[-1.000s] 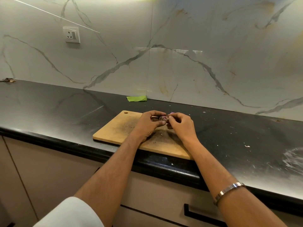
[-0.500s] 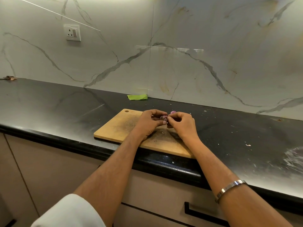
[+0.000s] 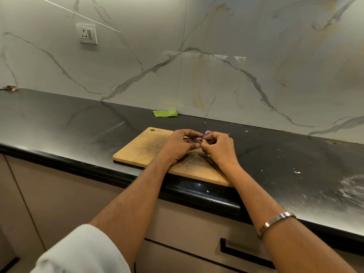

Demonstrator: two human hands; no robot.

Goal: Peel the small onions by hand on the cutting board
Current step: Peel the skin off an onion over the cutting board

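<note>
Onions, small and purple-skinned, sit at the far right part of the wooden cutting board (image 3: 141, 148): one onion (image 3: 197, 140) is pinched between both hands just above the board, and a second onion (image 3: 208, 132) shows just beyond the right hand's knuckles. Far left, a white wall socket (image 3: 88, 34) is set in the glossy, grey-veined marble backsplash (image 3: 256, 56), and a few dry brown scraps (image 3: 10, 88) lie at the back edge of the polished black countertop (image 3: 59, 123). A flat green scrap (image 3: 165, 113) lies against the backsplash, beyond the board. The board is pale, rectangular, with rounded corners and a round hole in its far left corner; its middle is darkened and scuffed. The left hand (image 3: 177, 146), from a bare forearm below a white sleeve (image 3: 82, 251), curls its fingers closed on the held onion. The right hand (image 3: 219, 147) closes thumb and fingertips on the same onion's skin. A smooth metal bangle (image 3: 275, 223) rings the right forearm. Pale flecks and a chalky smear (image 3: 350, 190) mark the counter at right.
</note>
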